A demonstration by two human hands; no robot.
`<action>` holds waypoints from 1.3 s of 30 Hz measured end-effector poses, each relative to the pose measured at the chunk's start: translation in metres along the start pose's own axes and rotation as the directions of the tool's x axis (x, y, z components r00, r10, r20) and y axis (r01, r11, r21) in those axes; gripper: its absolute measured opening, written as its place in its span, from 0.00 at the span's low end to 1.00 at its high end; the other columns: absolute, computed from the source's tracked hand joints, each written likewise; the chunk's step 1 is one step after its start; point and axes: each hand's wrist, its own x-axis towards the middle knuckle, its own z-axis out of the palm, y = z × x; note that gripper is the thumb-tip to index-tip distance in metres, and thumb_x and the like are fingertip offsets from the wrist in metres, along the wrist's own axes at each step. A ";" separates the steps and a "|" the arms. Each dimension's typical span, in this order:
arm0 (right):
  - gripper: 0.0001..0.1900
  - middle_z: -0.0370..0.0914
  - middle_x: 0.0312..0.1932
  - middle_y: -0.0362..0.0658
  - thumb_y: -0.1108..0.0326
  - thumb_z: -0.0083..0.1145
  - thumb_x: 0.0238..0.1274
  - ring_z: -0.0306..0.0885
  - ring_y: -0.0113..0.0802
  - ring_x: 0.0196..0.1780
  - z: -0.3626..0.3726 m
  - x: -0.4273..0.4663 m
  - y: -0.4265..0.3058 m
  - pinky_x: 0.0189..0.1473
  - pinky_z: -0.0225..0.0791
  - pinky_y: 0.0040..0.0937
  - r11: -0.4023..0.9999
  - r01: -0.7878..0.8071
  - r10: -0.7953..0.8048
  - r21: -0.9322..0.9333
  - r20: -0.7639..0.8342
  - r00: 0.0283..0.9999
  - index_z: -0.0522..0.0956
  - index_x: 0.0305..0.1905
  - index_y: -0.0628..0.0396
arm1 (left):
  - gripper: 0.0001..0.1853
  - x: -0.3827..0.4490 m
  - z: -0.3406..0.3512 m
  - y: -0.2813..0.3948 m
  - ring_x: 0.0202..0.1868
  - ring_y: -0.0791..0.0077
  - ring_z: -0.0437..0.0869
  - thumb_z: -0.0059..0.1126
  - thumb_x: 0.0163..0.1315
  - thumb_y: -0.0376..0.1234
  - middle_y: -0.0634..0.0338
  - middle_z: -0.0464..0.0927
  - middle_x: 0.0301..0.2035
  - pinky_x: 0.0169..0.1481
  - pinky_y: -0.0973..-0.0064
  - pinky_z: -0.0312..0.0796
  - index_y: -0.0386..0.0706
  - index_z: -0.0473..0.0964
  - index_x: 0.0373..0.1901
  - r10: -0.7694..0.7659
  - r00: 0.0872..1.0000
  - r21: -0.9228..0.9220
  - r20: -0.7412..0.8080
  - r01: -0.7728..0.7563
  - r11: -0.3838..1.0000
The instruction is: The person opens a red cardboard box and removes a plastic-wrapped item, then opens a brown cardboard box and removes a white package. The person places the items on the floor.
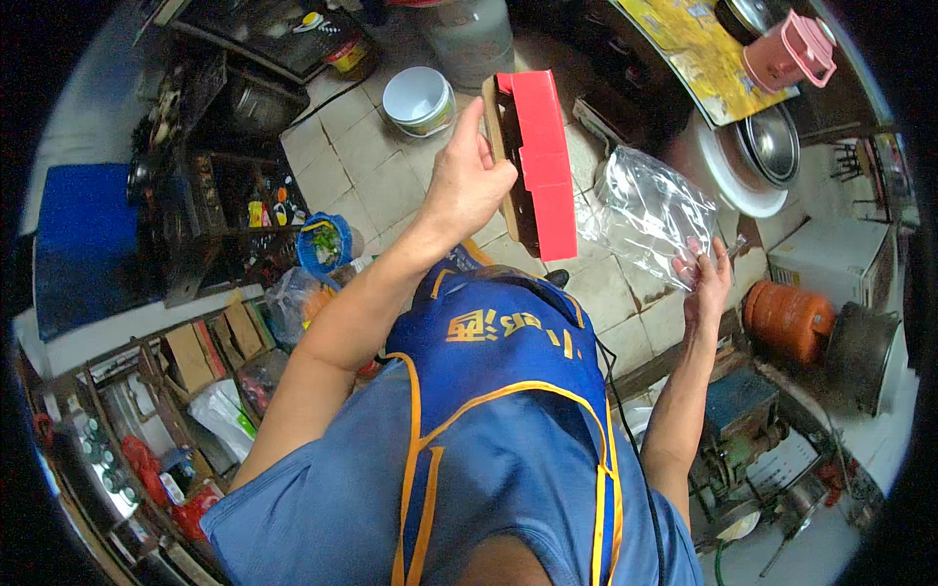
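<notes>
My left hand (473,176) grips the near side of a narrow cardboard box (546,168), red on the outer face and brown at the edge. Its long dark opening faces up toward me, and the inside is too dark to make out. Off to the right, my right hand (705,275) holds the lower corner of a clear plastic bag (648,209). The bag is crinkled and glossy, spread out toward the box, and looks flat. Between the two hands the bag and box stay apart.
On the tiled floor (352,157) stand a white bucket (418,99) and a blue bin (322,245) holding green scraps. At the right are an orange gas cylinder (788,322), metal basins (769,143) and a pink jug (788,55) on a yellow-covered table (692,66). Crowded shelves (157,395) line the left.
</notes>
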 end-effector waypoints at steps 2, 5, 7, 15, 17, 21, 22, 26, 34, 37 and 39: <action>0.26 0.77 0.56 0.56 0.74 0.47 0.73 0.84 0.45 0.47 0.013 0.002 -0.006 0.49 0.82 0.41 0.999 -0.029 0.028 0.015 0.011 1.000 0.59 0.72 0.60 | 0.43 -0.002 -0.006 -0.010 0.23 0.85 0.70 0.55 0.55 0.22 0.69 0.67 0.22 0.27 0.82 0.66 0.31 0.51 0.75 -0.008 1.000 -0.024 -0.016 0.008 1.000; 0.24 0.78 0.55 0.54 0.74 0.49 0.72 0.82 0.39 0.44 0.028 0.005 -0.020 0.48 0.82 0.39 0.999 0.021 -0.019 -0.048 0.055 0.998 0.62 0.70 0.59 | 0.44 -0.004 -0.026 -0.023 0.25 0.76 0.74 0.59 0.52 0.26 0.62 0.70 0.21 0.32 0.76 0.71 0.29 0.53 0.73 -0.079 0.995 -0.056 -0.055 0.076 0.996; 0.24 0.79 0.46 0.46 0.71 0.53 0.73 0.81 0.34 0.41 0.027 0.017 -0.021 0.45 0.81 0.36 0.987 0.126 -0.123 -0.099 0.037 0.992 0.65 0.70 0.59 | 0.42 -0.009 -0.037 -0.033 0.25 0.75 0.75 0.60 0.53 0.26 0.61 0.71 0.22 0.30 0.73 0.71 0.30 0.56 0.72 -0.118 0.988 -0.129 -0.097 0.105 0.986; 0.15 0.74 0.36 0.34 0.64 0.58 0.70 0.70 0.23 0.39 0.150 0.001 -0.028 0.39 0.65 0.25 0.921 -0.039 0.162 -0.386 0.291 0.943 0.76 0.56 0.58 | 0.41 -0.074 -0.107 -0.168 0.27 0.82 0.75 0.52 0.55 0.19 0.64 0.75 0.26 0.32 0.79 0.69 0.36 0.54 0.74 -0.377 0.897 -0.402 -0.230 0.265 0.876; 0.11 0.75 0.37 0.34 0.64 0.61 0.68 0.71 0.22 0.39 0.187 0.011 0.001 0.38 0.65 0.24 0.909 -0.092 0.212 -0.407 0.259 0.942 0.79 0.49 0.58 | 0.41 -0.096 -0.120 -0.195 0.31 0.81 0.77 0.51 0.54 0.17 0.64 0.77 0.31 0.35 0.78 0.70 0.38 0.56 0.74 -0.446 0.859 -0.522 -0.253 0.267 0.810; 0.14 0.77 0.43 0.34 0.63 0.61 0.68 0.74 0.23 0.40 0.328 0.014 0.036 0.32 0.66 0.21 0.845 0.209 0.186 -0.493 0.637 0.748 0.78 0.56 0.49 | 0.40 -0.135 -0.157 -0.250 0.31 0.77 0.75 0.54 0.57 0.23 0.62 0.75 0.33 0.35 0.76 0.68 0.40 0.56 0.74 -0.600 0.707 -0.629 -0.374 0.282 0.724; 0.16 0.77 0.45 0.35 0.61 0.60 0.68 0.74 0.24 0.42 0.377 -0.002 0.036 0.34 0.67 0.23 0.849 0.203 0.232 -0.489 0.687 0.688 0.78 0.57 0.49 | 0.40 -0.140 -0.172 -0.239 0.33 0.78 0.76 0.54 0.57 0.22 0.61 0.76 0.36 0.37 0.76 0.69 0.40 0.56 0.74 -0.640 0.661 -0.702 -0.391 0.236 0.672; 0.18 0.78 0.39 0.37 0.56 0.56 0.71 0.75 0.25 0.37 0.551 -0.036 0.071 0.32 0.67 0.24 0.562 0.510 0.461 -0.652 0.758 0.462 0.79 0.59 0.51 | 0.39 -0.172 -0.228 -0.259 0.41 0.77 0.79 0.53 0.59 0.22 0.59 0.76 0.46 0.45 0.76 0.72 0.41 0.56 0.74 -0.685 0.565 -0.682 -0.460 0.269 0.680; 0.23 0.80 0.39 0.44 0.59 0.54 0.72 0.79 0.32 0.25 0.740 -0.088 0.237 0.19 0.62 0.23 0.707 0.090 0.698 -0.702 0.712 0.077 0.68 0.68 0.46 | 0.39 -0.240 -0.222 -0.298 0.45 0.67 0.84 0.58 0.61 0.27 0.49 0.81 0.44 0.52 0.70 0.75 0.41 0.54 0.75 -0.875 0.196 -0.803 -0.443 0.346 0.485; 0.24 0.79 0.45 0.45 0.65 0.55 0.71 0.86 0.39 0.36 0.790 -0.105 0.322 0.20 0.68 0.25 0.705 0.311 0.665 -0.637 0.747 0.024 0.68 0.69 0.48 | 0.39 -0.229 -0.238 -0.266 0.51 0.66 0.83 0.61 0.64 0.31 0.49 0.82 0.46 0.59 0.69 0.74 0.42 0.55 0.75 -0.918 -0.017 -0.915 -0.396 0.089 0.393; 0.22 0.77 0.48 0.47 0.68 0.53 0.71 0.85 0.38 0.41 0.815 -0.111 0.370 0.23 0.72 0.26 0.676 0.703 0.458 -0.221 0.873 -0.167 0.69 0.67 0.54 | 0.38 -0.231 -0.229 -0.269 0.56 0.66 0.81 0.61 0.65 0.32 0.49 0.79 0.54 0.63 0.68 0.71 0.41 0.55 0.75 -0.966 -0.074 -0.969 -0.246 0.018 0.245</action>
